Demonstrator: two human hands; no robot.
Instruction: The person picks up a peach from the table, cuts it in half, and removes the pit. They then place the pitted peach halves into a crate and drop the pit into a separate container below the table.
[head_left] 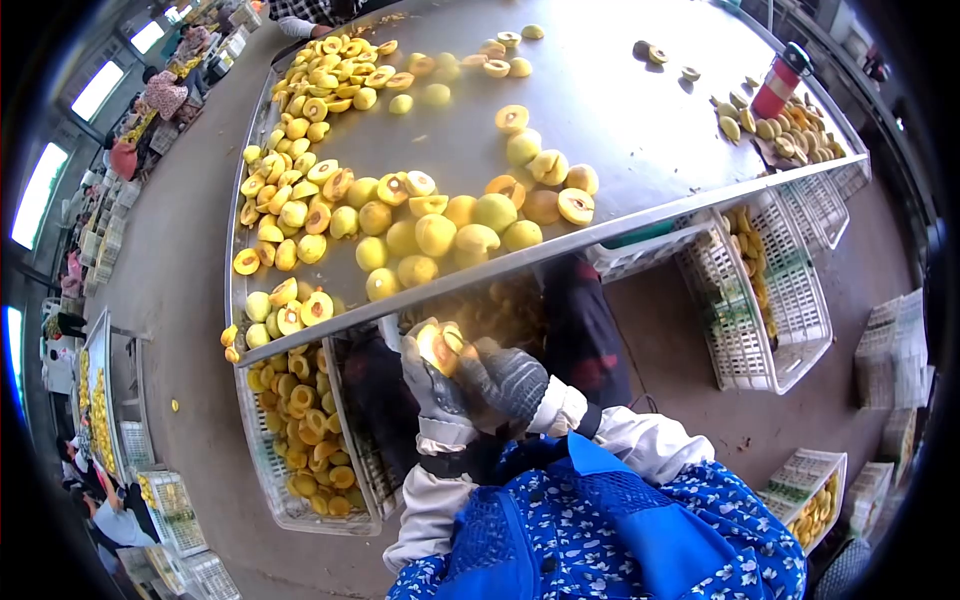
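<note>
My left hand (pixel 436 388), in a grey glove, is closed around a cut yellow peach (pixel 438 346) just below the table's near edge. The peach's cut face shows brown at its middle. My right hand (pixel 512 382), gloved too, is right beside it with its fingers curled toward the fruit; I cannot tell what they grip. Whole and split peaches (pixel 435 235) lie on the metal table (pixel 620 130) in front of my hands. A bigger heap of peach halves (pixel 325 75) runs along the table's left side.
Below the table at left stands a crate (pixel 275 490) filled with peach halves. More white crates (pixel 745 350) are under and beside its right side. A red bottle (pixel 778 88) stands by a fruit pile at the far right. Another person's sleeve (pixel 297 27) shows across the table.
</note>
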